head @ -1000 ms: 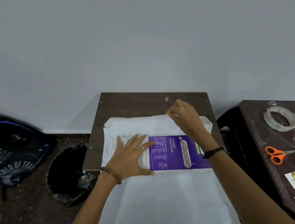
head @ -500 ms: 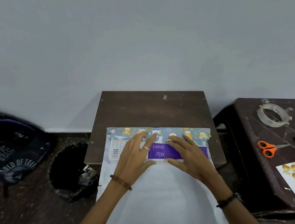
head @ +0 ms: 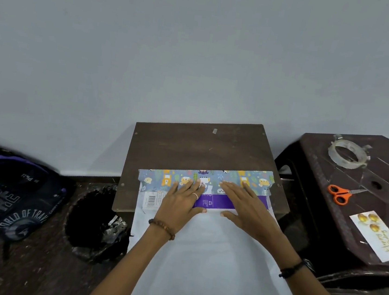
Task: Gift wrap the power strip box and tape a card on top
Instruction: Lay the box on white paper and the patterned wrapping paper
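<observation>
Both flat hands, left hand [head: 180, 204] at 9 o'clock and right hand [head: 247, 208] at 3 o'clock, press the patterned blue wrapping-paper flap [head: 231, 177] onto the purple cardboard power strip box [head: 214, 201], fingers straight.

Flat hands [head: 216, 205] on paper-covered box [head: 214, 201]

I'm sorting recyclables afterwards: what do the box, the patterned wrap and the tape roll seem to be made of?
Power strip box: likely printed cardboard, with flat purple and white faces and a barcode. Wrapping paper: thin paper, animal print outside, plain white inside, holding a crisp fold. Tape roll: clear plastic film, see-through and glossy.
</observation>
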Demonstrator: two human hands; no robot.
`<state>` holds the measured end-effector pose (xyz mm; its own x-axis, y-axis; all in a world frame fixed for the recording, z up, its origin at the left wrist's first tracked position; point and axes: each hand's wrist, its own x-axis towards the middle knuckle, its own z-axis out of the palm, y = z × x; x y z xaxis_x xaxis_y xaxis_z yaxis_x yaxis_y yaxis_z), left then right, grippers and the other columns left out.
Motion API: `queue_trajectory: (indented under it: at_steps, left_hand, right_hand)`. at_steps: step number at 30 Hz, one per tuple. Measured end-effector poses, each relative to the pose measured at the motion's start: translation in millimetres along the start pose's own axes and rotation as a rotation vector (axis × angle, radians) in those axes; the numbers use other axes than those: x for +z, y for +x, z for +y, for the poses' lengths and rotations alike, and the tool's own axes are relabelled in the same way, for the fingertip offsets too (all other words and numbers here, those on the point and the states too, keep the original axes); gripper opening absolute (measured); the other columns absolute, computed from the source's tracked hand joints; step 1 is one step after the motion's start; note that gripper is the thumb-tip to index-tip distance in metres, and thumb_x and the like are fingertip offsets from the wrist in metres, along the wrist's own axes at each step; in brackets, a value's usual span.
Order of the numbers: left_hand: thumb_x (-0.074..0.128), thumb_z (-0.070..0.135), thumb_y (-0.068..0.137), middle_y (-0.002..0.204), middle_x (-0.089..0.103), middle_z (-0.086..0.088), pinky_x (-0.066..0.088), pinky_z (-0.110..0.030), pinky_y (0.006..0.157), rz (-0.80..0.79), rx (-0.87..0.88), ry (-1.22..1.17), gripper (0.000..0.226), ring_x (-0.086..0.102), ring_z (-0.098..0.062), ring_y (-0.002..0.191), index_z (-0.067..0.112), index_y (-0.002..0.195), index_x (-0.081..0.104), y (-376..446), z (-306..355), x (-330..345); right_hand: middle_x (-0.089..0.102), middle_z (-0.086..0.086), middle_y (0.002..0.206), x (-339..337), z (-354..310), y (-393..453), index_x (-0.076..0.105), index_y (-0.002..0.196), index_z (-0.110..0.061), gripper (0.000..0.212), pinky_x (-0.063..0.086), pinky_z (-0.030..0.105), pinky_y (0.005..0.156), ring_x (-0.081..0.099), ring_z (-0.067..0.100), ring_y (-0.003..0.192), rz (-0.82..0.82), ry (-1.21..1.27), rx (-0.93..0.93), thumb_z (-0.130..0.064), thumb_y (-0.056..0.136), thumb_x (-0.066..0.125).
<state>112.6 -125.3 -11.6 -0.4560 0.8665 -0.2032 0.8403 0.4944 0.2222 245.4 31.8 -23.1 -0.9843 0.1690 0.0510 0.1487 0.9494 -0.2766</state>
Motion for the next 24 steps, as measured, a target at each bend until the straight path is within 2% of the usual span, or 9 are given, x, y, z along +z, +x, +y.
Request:
queue_trajectory:
  at_steps: [3,7,9,11,12,13,15,17,24]
  left_hand:
    - [0.037,0.046,0.094,0.156,0.015,0.002,0.007,-0.028,0.117,0.06,0.01,0.037,0.063,0.009,-0.013,0.145,0.021,0.148,0.014,-6,4,2]
    - [0.038,0.039,0.096,0.155,0.019,-0.001,0.009,-0.031,0.117,0.065,0.015,0.037,0.06,0.014,-0.016,0.144,0.018,0.148,0.017,-11,11,2]
    - [0.045,0.037,0.094,0.153,0.025,-0.004,0.014,-0.034,0.116,0.043,0.002,0.017,0.061,0.021,-0.018,0.142,0.015,0.146,0.022,-10,13,2]
    - [0.069,0.037,0.078,0.139,0.049,-0.009,0.036,-0.04,0.107,0.133,0.013,0.054,0.067,0.046,-0.022,0.129,0.01,0.135,0.046,-8,14,0]
    - [0.08,0.038,0.067,0.127,0.06,-0.01,0.045,-0.041,0.097,0.158,0.009,0.072,0.069,0.057,-0.022,0.118,0.009,0.125,0.056,-5,14,1]
    - [0.08,0.037,0.066,0.127,0.06,-0.01,0.045,-0.042,0.097,0.163,0.01,0.072,0.069,0.057,-0.023,0.118,0.009,0.125,0.057,-4,14,1]
    - [0.057,0.033,0.088,0.148,0.036,-0.009,0.025,-0.041,0.113,0.106,-0.011,0.043,0.064,0.033,-0.023,0.138,0.012,0.143,0.032,-1,15,2]
    - [0.045,0.033,0.095,0.154,0.023,-0.005,0.014,-0.038,0.116,0.055,-0.056,0.043,0.061,0.019,-0.02,0.143,0.015,0.147,0.018,4,13,5]
    - [0.044,0.029,0.096,0.155,0.02,-0.006,0.011,-0.04,0.117,0.096,-0.099,0.077,0.061,0.018,-0.022,0.143,0.015,0.148,0.015,6,17,13]
  right_hand:
    - [0.066,0.012,0.116,2,-4,-5,0.057,0.122,-0.005,0.077,0.037,0.028,0.087,0.066,0.027,0.103,0.083,-0.058,-0.005,-0.031,0.056,0.087]
    - [0.062,0.014,0.124,7,-3,-5,0.055,0.125,-0.006,0.082,0.046,0.037,0.089,0.062,0.029,0.111,0.068,-0.057,0.009,-0.032,0.055,0.088]
    - [0.044,0.014,0.143,5,-1,-1,0.041,0.139,-0.007,0.08,0.031,0.039,0.105,0.044,0.03,0.131,0.034,-0.04,0.024,-0.032,0.072,0.078]
    - [0.017,0.005,0.156,3,1,5,0.02,0.148,-0.014,0.075,0.012,0.031,0.115,0.017,0.019,0.144,-0.048,-0.017,0.053,-0.035,0.088,0.06]
    - [0.011,0.001,0.158,2,2,8,0.015,0.149,-0.017,0.073,0.009,0.03,0.117,0.01,0.016,0.146,-0.083,-0.016,0.065,-0.036,0.092,0.055]
    - [0.009,-0.001,0.158,1,3,10,0.013,0.149,-0.018,0.071,0.009,0.03,0.117,0.008,0.014,0.146,-0.109,-0.01,0.081,-0.036,0.093,0.053]
    - [0.01,-0.002,0.158,0,4,15,0.014,0.149,-0.019,0.071,0.01,0.03,0.117,0.008,0.013,0.146,-0.12,0.021,0.113,-0.034,0.092,0.054]
    - [0.014,-0.002,0.157,2,5,20,0.018,0.149,-0.02,0.071,0.01,0.029,0.117,0.01,0.013,0.145,-0.114,0.062,0.134,-0.032,0.091,0.057]
    - [0.023,-0.002,0.155,4,2,21,0.025,0.147,-0.019,0.067,0.01,0.031,0.117,0.017,0.012,0.144,-0.067,0.113,0.188,-0.028,0.091,0.059]
